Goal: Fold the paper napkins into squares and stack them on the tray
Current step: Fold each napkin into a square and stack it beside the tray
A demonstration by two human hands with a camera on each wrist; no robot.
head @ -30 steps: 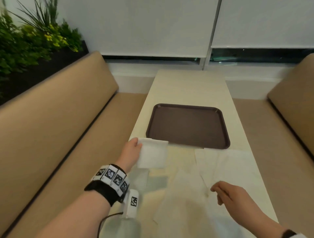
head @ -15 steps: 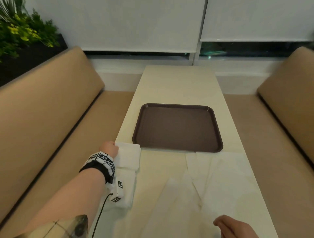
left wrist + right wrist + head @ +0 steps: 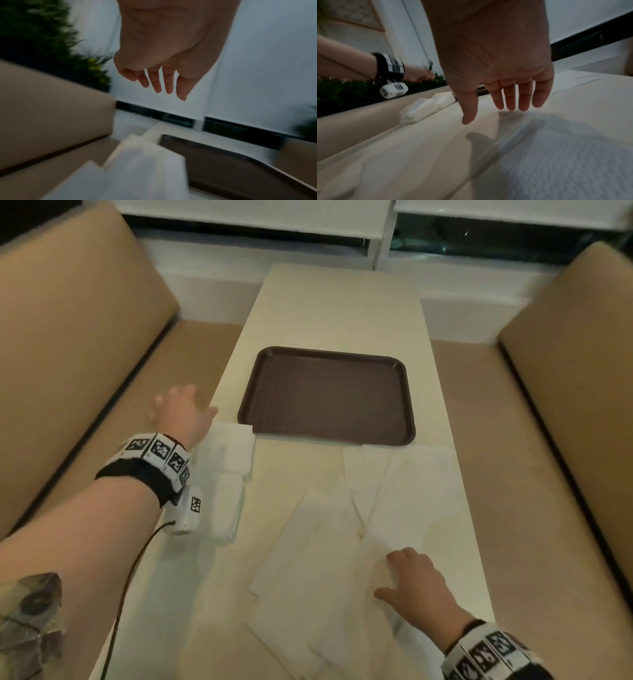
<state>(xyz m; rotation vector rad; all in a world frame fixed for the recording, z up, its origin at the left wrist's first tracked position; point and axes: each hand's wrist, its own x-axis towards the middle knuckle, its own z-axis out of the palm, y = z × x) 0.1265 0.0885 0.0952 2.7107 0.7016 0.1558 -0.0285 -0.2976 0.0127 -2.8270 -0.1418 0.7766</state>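
The dark brown tray (image 3: 329, 395) lies bare at mid-table. Beside its near-left corner sits a folded white napkin (image 3: 231, 445), and a second folded napkin pile (image 3: 227, 508) lies just nearer me. My left hand (image 3: 181, 410) hovers above and left of the folded napkin, fingers relaxed and holding nothing; the left wrist view shows the same empty left hand (image 3: 159, 83) over the napkin (image 3: 145, 162). Several unfolded napkins (image 3: 404, 491) overlap on the near right of the table. My right hand (image 3: 394, 571) is open just over them, its fingertips (image 3: 510, 105) almost touching the paper (image 3: 556, 155).
The cream table (image 3: 339, 313) is narrow, with tan bench seats (image 3: 85, 344) close on both sides. A white wall and window sill close off the far end. The cable of the left wrist camera (image 3: 185, 511) hangs over the near-left table edge.
My left hand set the folded napkin down by the tray's near-left corner, let go and lifted away. My right hand came forward over the spread napkins. The head view tilted down.
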